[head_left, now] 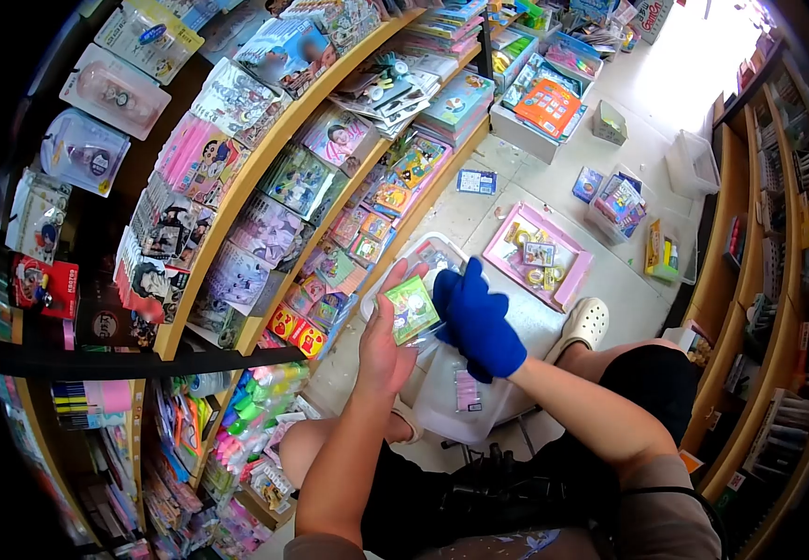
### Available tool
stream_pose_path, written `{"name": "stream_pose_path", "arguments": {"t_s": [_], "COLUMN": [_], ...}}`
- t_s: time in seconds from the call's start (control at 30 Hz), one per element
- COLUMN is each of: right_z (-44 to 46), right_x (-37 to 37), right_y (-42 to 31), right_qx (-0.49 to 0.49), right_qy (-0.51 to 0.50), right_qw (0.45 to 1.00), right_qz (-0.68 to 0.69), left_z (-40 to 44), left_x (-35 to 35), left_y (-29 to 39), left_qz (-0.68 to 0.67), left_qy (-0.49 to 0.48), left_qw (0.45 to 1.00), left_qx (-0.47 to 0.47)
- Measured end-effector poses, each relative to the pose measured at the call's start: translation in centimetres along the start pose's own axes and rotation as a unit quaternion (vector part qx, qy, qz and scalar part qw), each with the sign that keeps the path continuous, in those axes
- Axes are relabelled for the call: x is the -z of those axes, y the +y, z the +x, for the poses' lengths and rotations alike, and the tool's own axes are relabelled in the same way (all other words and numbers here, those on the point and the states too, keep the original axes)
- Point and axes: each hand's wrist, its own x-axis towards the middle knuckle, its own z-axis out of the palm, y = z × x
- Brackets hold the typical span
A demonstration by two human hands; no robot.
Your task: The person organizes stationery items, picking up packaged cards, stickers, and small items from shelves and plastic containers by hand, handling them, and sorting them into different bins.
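- A person's bare left hand [383, 341] is holding a flat, square, green-and-yellow packet [412, 313] in a closed grip, with the fingers lying along its left side.
- The right hand [481, 327], wearing a blue fabric glove, is meeting or nearly meeting the packet's right edge; whether its grip is open or closed, I cannot tell.
- The packet is sitting between the two hands, above a whitish, rounded plastic surface [437, 406].
- On that surface, a small pink rectangular packet [468, 391] is lying below the gloved hand.
- Beyond the gloved hand, a shallow pink rectangular tray [570, 291] is resting on the pale tiled floor [527, 179], holding small clear-and-yellow packages [535, 277].
- A flat blue printed pack [476, 181] is lying on the tiles, farther away than the tray.
- A cream perforated clog [586, 323] is showing on the person's right foot.
- Wooden-edged shelves [236, 201] are filling the left side, displaying colourful printed goods.
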Motion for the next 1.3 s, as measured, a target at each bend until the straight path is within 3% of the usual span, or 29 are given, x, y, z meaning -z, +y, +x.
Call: {"name": "stream_pose_path", "arguments": {"t_s": [0.07, 0.1, 0.2, 0.23, 0.33, 0.37, 0.47, 0.5, 0.6, 0.63, 0.77, 0.87, 1.0, 1.13, 1.3], "right_z": [-0.7, -1.1, -1.5, -1.8, -0.2, -0.1, 0.4, -0.1, -0.2, 0.4, -0.3, -0.4, -1.3, -1.4, -1.4], "right_x": [0.4, 0.7, 1.4, 1.6, 2.0, 2.0, 3.4, 3.0, 3.4, 4.5, 3.7, 3.4, 3.1, 1.7, 2.3], "right_y": [-1.5, -2.1, -1.4, -0.5, -0.1, -0.1, 1.7, 1.8, 2.5, 2.0, 1.0, 0.9, 1.5, 1.4, 2.0], "right_qx": [-0.089, -0.152, -0.075, -0.028, -0.054, -0.109, 0.037, -0.059, 0.015, -0.036, -0.104, 0.018, -0.108, -0.125, -0.042], "right_qy": [-0.066, -0.01, 0.001, -0.043, 0.009, 0.006, -0.011, -0.057, -0.106, -0.182, -0.169, -0.085, -0.162, -0.096, -0.068], "right_qw": [0.99, 0.959, 0.946, 0.968, 0.987, 0.965, 0.982, 0.98, 0.984, 0.968, 0.947, 0.966, 0.923, 0.924, 0.968], "right_qz": [0.091, 0.24, 0.317, 0.247, 0.154, 0.237, 0.186, 0.182, 0.143, 0.167, 0.251, 0.245, 0.332, 0.349, 0.237], "left_z": [0.3, 0.3, -0.1, 0.0, 0.2, 0.4, 0.7, 0.8, 1.1, 1.2, 1.3, 1.6, 1.8, 1.6, 1.0], "left_x": [-0.3, -0.7, -2.1, -2.4, -2.8, -2.8, -2.5, -2.4, -2.1, -2.2, -2.6, -2.3, -2.3, -2.6, -3.3], "left_y": [-0.8, -1.3, -2.6, -2.4, -2.3, -2.3, -1.7, -1.4, -0.8, -0.5, -0.3, -1.0, -1.9, -2.5, -3.3], "left_qz": [0.01, 0.016, 0.001, -0.021, -0.023, -0.027, -0.046, -0.056, -0.062, -0.064, -0.056, -0.034, -0.027, -0.022, -0.016], "left_qy": [-0.004, -0.006, 0.0, 0.007, -0.001, -0.004, -0.01, -0.009, 0.0, 0.003, 0.003, -0.004, 0.0, -0.016, -0.04], "left_qw": [1.0, 1.0, 1.0, 0.999, 1.0, 1.0, 0.999, 0.998, 0.998, 0.998, 0.998, 0.999, 1.0, 1.0, 0.999], "left_qx": [-0.011, -0.015, 0.021, 0.028, 0.001, 0.003, 0.01, 0.012, 0.002, 0.0, 0.002, -0.011, -0.008, 0.0, 0.015]}}
